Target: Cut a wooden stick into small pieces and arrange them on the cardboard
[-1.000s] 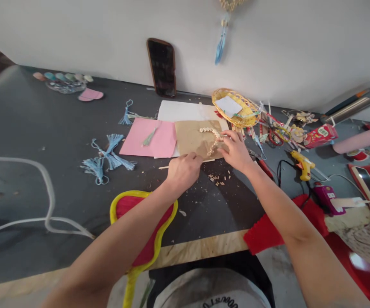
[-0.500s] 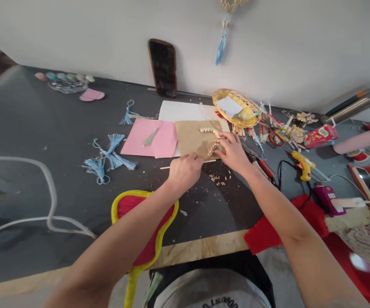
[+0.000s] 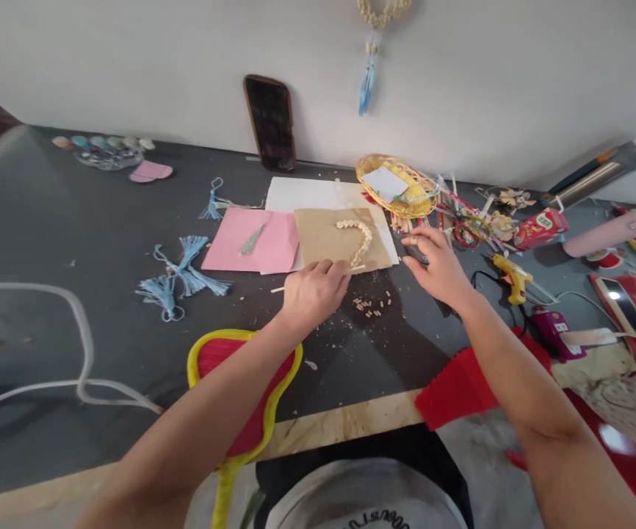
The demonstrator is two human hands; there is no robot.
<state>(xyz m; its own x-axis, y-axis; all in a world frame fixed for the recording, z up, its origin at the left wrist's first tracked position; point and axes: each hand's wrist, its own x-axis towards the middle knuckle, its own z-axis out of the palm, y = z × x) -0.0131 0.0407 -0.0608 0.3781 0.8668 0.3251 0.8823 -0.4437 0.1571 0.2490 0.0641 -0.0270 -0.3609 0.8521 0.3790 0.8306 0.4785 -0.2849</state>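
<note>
My left hand [image 3: 316, 292] is closed around a thin pale stick [image 3: 277, 289], just below the brown paper; the stick pokes out on both sides. On the brown paper [image 3: 318, 231] lies a curved chain of small cream pieces [image 3: 363, 234], touched by neither hand. My right hand [image 3: 433, 261] hovers to the right of the paper, thumb and fingers apart, over the dark pliers, which it partly hides. Small cut wooden bits [image 3: 370, 307] are scattered between my hands.
Pink paper [image 3: 252, 242] and blue tassels [image 3: 189, 268] lie left. A yellow basket [image 3: 398, 184], glue gun [image 3: 510, 278] and red box [image 3: 541, 228] stand right. A phone [image 3: 270, 123] leans on the wall. A red-and-yellow fan [image 3: 222, 356] lies under my left forearm.
My right hand has let go of the cream chain and moved right, off the brown paper. My left hand keeps its hold on the stick. The view has shifted slightly.
</note>
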